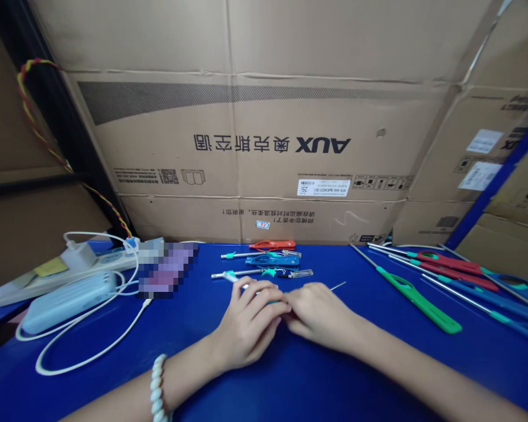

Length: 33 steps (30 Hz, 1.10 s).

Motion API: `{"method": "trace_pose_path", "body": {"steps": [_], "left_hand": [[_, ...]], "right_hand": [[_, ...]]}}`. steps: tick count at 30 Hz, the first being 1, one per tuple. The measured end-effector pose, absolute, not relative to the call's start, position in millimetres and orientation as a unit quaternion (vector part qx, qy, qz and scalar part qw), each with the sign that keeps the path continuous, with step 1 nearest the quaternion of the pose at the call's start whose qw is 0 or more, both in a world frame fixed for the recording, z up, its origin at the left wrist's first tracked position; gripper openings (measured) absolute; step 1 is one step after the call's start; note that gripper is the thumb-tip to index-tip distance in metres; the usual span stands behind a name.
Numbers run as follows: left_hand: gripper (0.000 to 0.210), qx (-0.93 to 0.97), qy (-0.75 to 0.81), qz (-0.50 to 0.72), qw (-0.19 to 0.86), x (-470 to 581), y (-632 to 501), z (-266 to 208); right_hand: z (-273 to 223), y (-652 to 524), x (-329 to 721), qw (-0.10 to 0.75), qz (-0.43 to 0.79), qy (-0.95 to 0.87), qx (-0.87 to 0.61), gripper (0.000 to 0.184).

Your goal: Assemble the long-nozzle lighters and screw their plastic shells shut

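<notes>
My left hand (251, 319) and my right hand (319, 316) meet at the centre, just above the blue table. The left fingers curl over a slim piece whose pale end (232, 277) sticks out past the fingertips; a bit of teal shows under them. My right hand is closed, its fingertips against the left ones, and what it grips is hidden. A thin metal rod (338, 286) shows beyond its knuckles. Behind the hands lie a red handle shell (273, 245), a blue handle shell (273, 261) and metal tubes with teal fittings (246, 273).
On the right lie a green long-necked lighter (422, 302) and several red and blue ones (457, 269). At left are a power strip (26, 278), a light-blue power bank (70, 302), white cables (92, 354) and a blurred phone-like object (169, 272). Cardboard (264, 117) stands behind.
</notes>
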<state>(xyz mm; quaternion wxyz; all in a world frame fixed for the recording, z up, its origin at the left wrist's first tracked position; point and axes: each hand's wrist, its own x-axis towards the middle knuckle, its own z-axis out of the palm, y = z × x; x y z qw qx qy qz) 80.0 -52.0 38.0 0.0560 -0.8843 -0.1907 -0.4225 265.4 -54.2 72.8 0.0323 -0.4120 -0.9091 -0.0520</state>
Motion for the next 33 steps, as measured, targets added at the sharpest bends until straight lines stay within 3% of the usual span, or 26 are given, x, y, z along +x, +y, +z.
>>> {"method": "trace_pose_path", "body": {"steps": [3, 9, 11, 19, 33], "left_hand": [[0.025, -0.893, -0.178, -0.406, 0.078, 80, -54, 38], [0.023, -0.902, -0.179, -0.384, 0.084, 81, -53, 38], [0.023, -0.904, -0.174, -0.383, 0.080, 81, -53, 39], [0.020, -0.909, -0.168, -0.375, 0.070, 81, -53, 39], [0.019, -0.915, -0.164, -0.362, 0.075, 83, -51, 36]], "right_hand": [[94, -44, 287, 0.005, -0.076, -0.821, -0.565, 0.022], [102, -8, 344, -0.076, -0.049, -0.715, -0.693, 0.014], [99, 1, 359, -0.115, -0.022, -0.687, -0.717, 0.023], [93, 19, 395, -0.246, 0.077, -0.615, -0.745, 0.031], [85, 31, 424, -0.275, 0.120, -0.587, -0.752, 0.031]]}}
